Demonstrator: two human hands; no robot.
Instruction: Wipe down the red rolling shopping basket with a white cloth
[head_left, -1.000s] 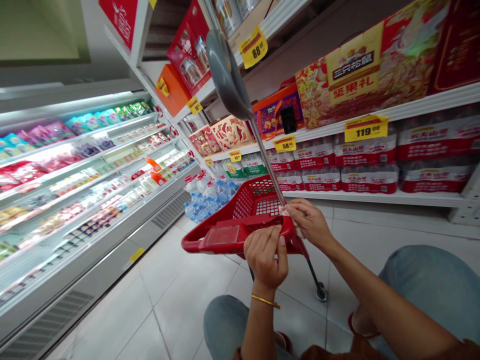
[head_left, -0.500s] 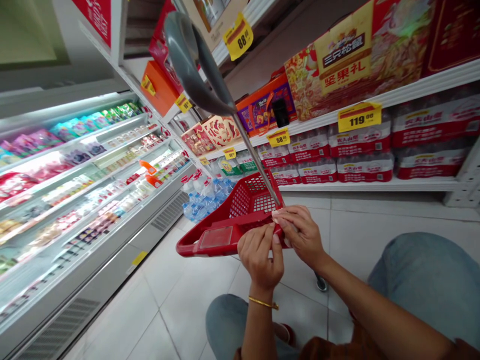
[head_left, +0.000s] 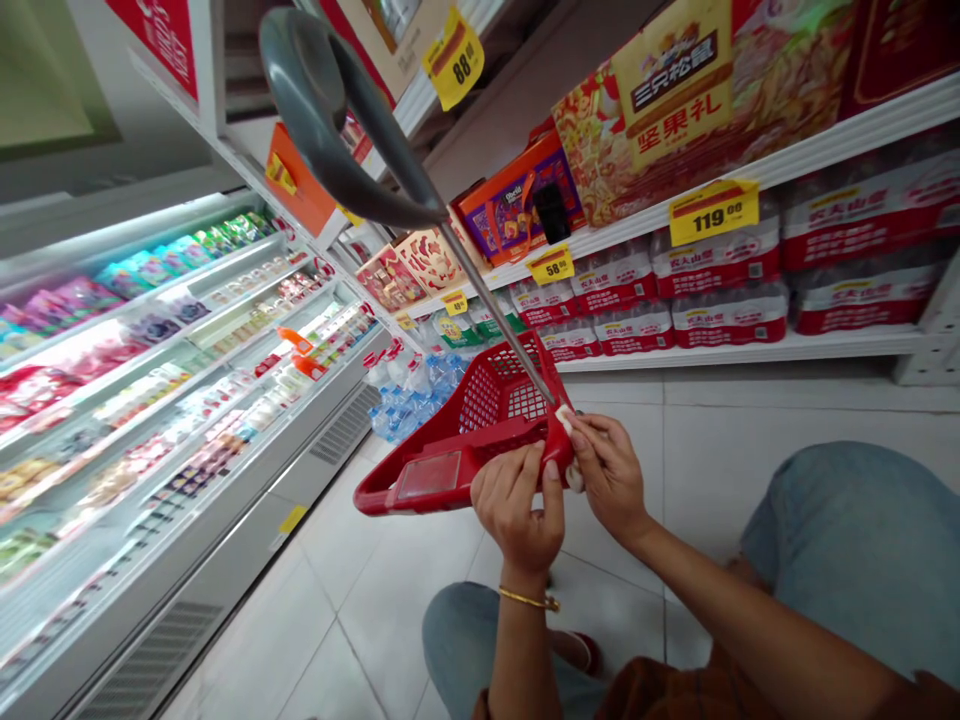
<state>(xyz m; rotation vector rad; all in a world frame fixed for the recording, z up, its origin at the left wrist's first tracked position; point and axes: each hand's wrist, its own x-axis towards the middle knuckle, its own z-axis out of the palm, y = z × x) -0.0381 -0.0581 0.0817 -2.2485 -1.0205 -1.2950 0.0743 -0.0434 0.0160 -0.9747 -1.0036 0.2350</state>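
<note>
A red plastic shopping basket point(head_left: 442, 478) with perforated walls stands tilted in front of me. Its grey loop handle point(head_left: 315, 165) rises to the upper left on a metal pole point(head_left: 491, 305). My left hand point(head_left: 521, 505), a gold bracelet at its wrist, grips the near rim with curled fingers. At the right corner of the same rim, my right hand point(head_left: 611, 475) pinches a small white cloth point(head_left: 574, 475) against the red plastic. Part of the cloth shows above the fingertips and part below; the rest is hidden by the fingers.
Shelves with gift boxes point(head_left: 679, 95) and red-wrapped water packs point(head_left: 727, 320) run along the right and back. A lit open fridge point(head_left: 247, 500) lines the left. Bottled water point(head_left: 412, 405) sits behind the basket. My knees point(head_left: 847, 560) flank the tiled floor point(head_left: 375, 610).
My right hand has shifted slightly down and right at the rim corner, and more of the white cloth shows. The handle appears farther left and up. My left hand keeps its grip.
</note>
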